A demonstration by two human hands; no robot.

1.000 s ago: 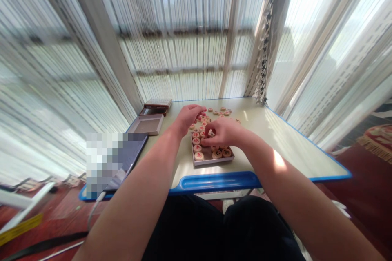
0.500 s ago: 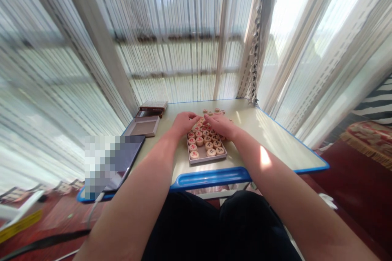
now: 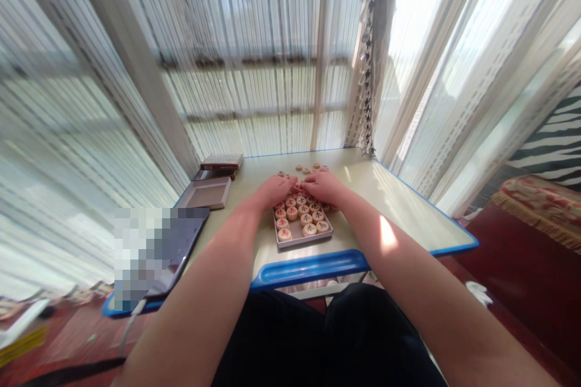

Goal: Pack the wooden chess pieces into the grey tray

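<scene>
A shallow box [image 3: 304,242] in front of me holds rows of round wooden Chinese chess pieces [image 3: 292,213], marked in red and black characters. My left hand [image 3: 275,191] is over its far left part, fingers bent inward and together. Opposite it, my right hand [image 3: 324,186] covers the far right part, its fingers closed too. The fingertips of both hands almost meet above the pieces; what they grip is hidden. A gap without pieces shows in the near middle of the box. More loose chess pieces [image 3: 316,165] lie on the table beyond my hands.
The pale table [image 3: 399,211] has a blue rim and a blue molded tray [image 3: 313,265] at its near edge. To the left are an open box lid [image 3: 206,195], stacked books [image 3: 221,161] and a tablet [image 3: 188,248] with a cable. Striped curtains hang behind.
My hands have come closer together at the box's far part, and the right fingers have curled in. More loose pieces show beyond my left hand. The view has shifted slightly.
</scene>
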